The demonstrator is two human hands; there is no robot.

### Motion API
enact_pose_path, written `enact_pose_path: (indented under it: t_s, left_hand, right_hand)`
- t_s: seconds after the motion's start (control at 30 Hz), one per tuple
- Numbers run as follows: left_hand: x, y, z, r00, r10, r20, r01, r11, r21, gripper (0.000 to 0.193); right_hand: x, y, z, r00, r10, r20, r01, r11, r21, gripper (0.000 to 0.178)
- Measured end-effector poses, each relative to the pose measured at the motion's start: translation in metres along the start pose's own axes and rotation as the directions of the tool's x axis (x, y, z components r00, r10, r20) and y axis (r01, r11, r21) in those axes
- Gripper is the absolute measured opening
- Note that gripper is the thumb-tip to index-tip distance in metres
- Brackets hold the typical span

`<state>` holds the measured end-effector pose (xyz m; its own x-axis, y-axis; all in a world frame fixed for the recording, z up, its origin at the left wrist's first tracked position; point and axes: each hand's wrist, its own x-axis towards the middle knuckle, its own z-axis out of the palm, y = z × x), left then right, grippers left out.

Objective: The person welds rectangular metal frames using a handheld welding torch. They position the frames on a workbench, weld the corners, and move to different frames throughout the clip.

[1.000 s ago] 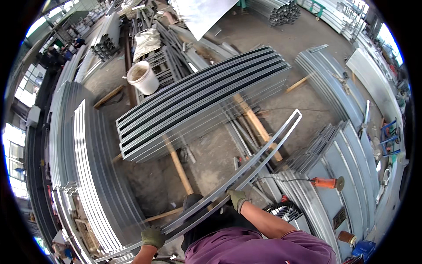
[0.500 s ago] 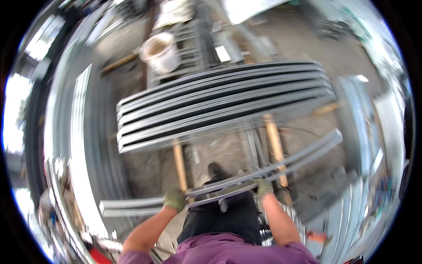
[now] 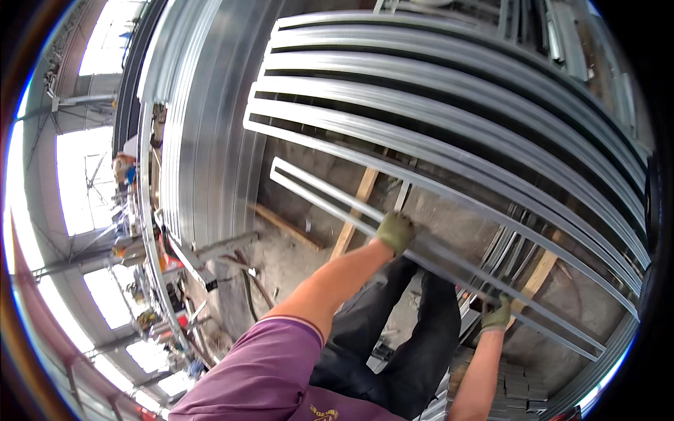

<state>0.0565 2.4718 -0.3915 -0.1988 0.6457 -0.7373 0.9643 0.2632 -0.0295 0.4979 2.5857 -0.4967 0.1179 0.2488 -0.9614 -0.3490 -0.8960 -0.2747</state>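
A long, narrow grey metal channel [image 3: 323,203] with two parallel edges slants across in front of my legs. My left hand [image 3: 396,233], in a green work glove, is closed around it near the middle. Farther right, my right hand [image 3: 497,316], gloved alike, grips the channel's near edge; its fingertips are partly hidden. Just beyond lies a row of several similar metal channels [image 3: 337,61], side by side with dark gaps between them. The held channel runs roughly parallel to that row, with a strip of floor showing between. I cannot tell whether it rests on the wooden battens.
A wooden batten [image 3: 354,210] and another batten [image 3: 537,277] lie crosswise beneath the channels. Long metal profiles [image 3: 210,133] are stacked at the left. A loose wooden bar [image 3: 288,226] lies on the floor beside them. Small metal pieces [image 3: 516,386] are piled near my right forearm.
The view has swung, bringing the row of channels closer and the left side of the workshop into sight. Both hands still hold the channel, which now lies nearer the row.
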Motion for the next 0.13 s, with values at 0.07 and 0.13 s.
enact_pose_path:
  t_s: [0.07,0.13]
  left_hand:
    - [0.047,0.010,0.009,0.999,0.028,-0.025,-0.029,0.999,-0.041,0.028]
    - [0.076,0.002,0.026,0.998,-0.053,0.034,0.053,0.999,-0.011,0.035]
  right_hand:
    - [0.052,-0.020,-0.016,0.999,-0.032,-0.016,0.031,0.998,-0.054,0.029]
    - [0.087,-0.001,-0.012,0.999,0.018,-0.046,-0.022,0.995,-0.102,0.030]
